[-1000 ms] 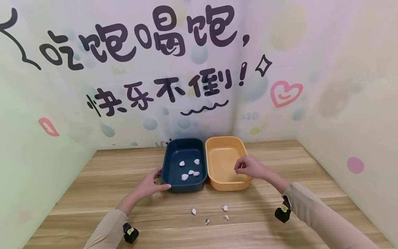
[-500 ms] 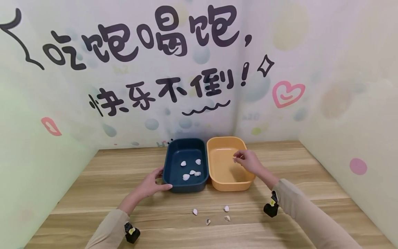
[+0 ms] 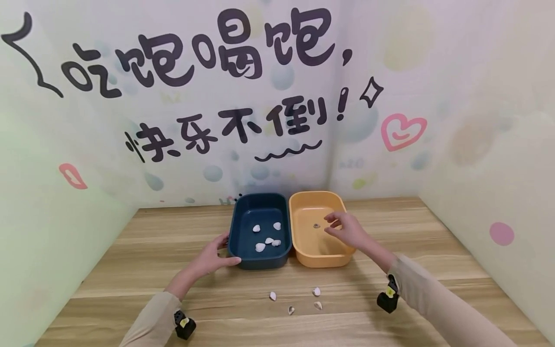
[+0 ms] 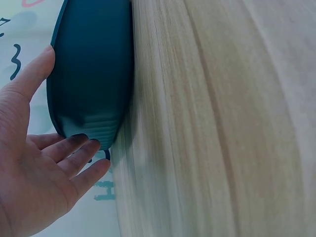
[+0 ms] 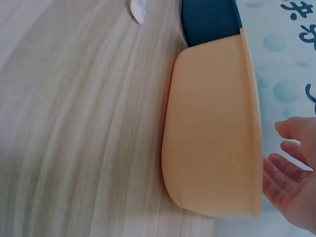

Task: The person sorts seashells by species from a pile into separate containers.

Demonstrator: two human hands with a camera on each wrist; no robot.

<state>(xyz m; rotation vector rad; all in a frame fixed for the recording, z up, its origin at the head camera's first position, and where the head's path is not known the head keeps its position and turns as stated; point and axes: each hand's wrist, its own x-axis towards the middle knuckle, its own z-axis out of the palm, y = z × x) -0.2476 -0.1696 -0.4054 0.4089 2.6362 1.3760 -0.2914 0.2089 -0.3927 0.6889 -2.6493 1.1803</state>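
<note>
My left hand [image 3: 214,255] rests against the near left corner of the dark blue bin [image 3: 263,263]. In the left wrist view its thumb [image 4: 40,69] touches the rim, and the other fingers lie lightly bent against the side. Several white shells [image 3: 260,247] lie in the blue bin. Over the right part of the yellow bin [image 3: 323,260] hovers my right hand [image 3: 347,228], thumb and fingers parted with nothing between them. A small greyish shell [image 3: 316,225] sits on that bin's floor, left of the fingertips. In the right wrist view the bin's interior is hidden.
Several loose shells lie on the wooden table [image 3: 208,308] in front of the bins, among them a white shell [image 3: 272,296] and a brownish shell [image 3: 291,310]. The bins stand side by side against a printed backdrop [image 3: 182,178], with pale walls at both sides.
My right hand has moved back over the yellow bin, and its pinching fingers have parted and let a shell go. That shell now lies in the bin. The left hand stays at the blue bin.
</note>
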